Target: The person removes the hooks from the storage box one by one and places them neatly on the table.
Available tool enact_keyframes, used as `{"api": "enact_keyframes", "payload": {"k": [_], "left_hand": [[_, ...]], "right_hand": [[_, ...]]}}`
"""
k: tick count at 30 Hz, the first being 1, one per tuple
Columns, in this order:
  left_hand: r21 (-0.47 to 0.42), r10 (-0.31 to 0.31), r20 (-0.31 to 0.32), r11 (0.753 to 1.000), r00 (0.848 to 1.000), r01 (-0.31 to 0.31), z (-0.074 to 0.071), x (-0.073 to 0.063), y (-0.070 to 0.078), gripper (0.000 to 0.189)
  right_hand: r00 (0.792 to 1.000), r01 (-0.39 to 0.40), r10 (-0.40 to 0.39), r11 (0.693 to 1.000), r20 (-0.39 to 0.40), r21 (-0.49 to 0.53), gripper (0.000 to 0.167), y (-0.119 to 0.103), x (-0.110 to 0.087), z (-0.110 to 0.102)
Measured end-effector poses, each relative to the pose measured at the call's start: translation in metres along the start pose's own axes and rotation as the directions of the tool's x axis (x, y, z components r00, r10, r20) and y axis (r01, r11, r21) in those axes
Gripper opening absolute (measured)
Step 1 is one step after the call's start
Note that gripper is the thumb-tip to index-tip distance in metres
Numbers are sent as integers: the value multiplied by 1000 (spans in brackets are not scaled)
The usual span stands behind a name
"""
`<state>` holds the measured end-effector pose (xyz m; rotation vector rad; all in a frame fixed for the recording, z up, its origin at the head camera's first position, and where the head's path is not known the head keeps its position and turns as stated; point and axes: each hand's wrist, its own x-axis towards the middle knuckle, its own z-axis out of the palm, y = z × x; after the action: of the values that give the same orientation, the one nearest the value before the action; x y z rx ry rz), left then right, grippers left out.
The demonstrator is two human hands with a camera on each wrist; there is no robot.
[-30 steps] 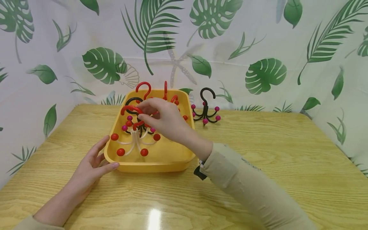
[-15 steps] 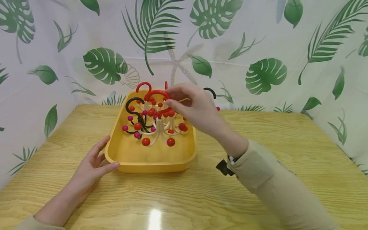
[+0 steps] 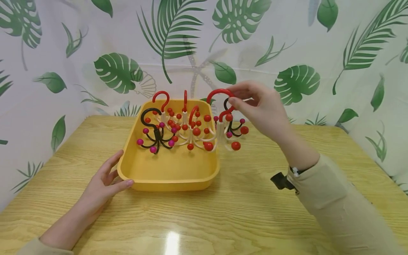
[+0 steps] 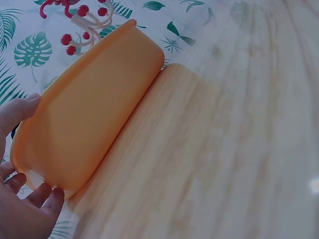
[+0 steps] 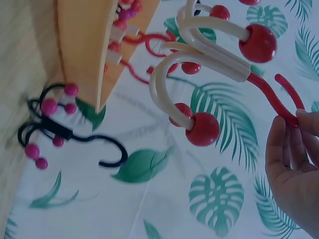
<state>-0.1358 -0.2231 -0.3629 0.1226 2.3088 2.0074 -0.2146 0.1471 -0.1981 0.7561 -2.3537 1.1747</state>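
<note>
In my right hand (image 3: pixel 259 109), thumb and fingers pinch the red hook of a claw hanger (image 3: pixel 220 132) with white arms and red ball tips. It hangs upright in the air over the right rim of the yellow tray (image 3: pixel 169 186). My left hand (image 3: pixel 102 186) spans the tray's near-left corner, thumb by the front rim, fingertips touching the outer wall. Inside the tray stand a black claw hanger (image 3: pixel 157 136) with magenta balls and several red-and-white claw hangers (image 3: pixel 191 132). Another black claw hanger (image 5: pixel 57 128) stands on the table right of the tray, partly hidden in the head view.
The wooden table (image 3: pixel 255 209) extends in front of the tray and to its right. A leaf-print cloth (image 3: pixel 248 21) hangs behind the table. A dark strap piece (image 3: pixel 282 180) sits at my right wrist.
My right hand has carried the red-and-white claw hanger rightward, from above the tray's left part to its right rim. The left hand and the tray stay put.
</note>
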Motion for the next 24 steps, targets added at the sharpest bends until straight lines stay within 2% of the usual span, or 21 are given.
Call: {"api": "enact_keyframes", "payload": {"k": [6, 12, 17, 24], "left_hand": [[-1, 1, 1, 1000, 1000, -1, 0, 0, 0, 86], [-16, 10, 5, 1000, 1000, -10, 0, 0, -1, 86], [-22, 14, 5, 1000, 1000, -14, 0, 0, -1, 86], [-23, 17, 9, 1000, 1000, -17, 1, 0, 0, 85]], "right_hand": [[996, -85, 83, 991, -24, -105, 25, 15, 4, -26], [986, -168, 162, 965, -48, -200, 27, 39, 5, -40], [974, -227, 219, 944, -58, -238, 29, 56, 6, -48], [965, -263, 255, 934, -66, -240, 29, 79, 9, -53]]}}
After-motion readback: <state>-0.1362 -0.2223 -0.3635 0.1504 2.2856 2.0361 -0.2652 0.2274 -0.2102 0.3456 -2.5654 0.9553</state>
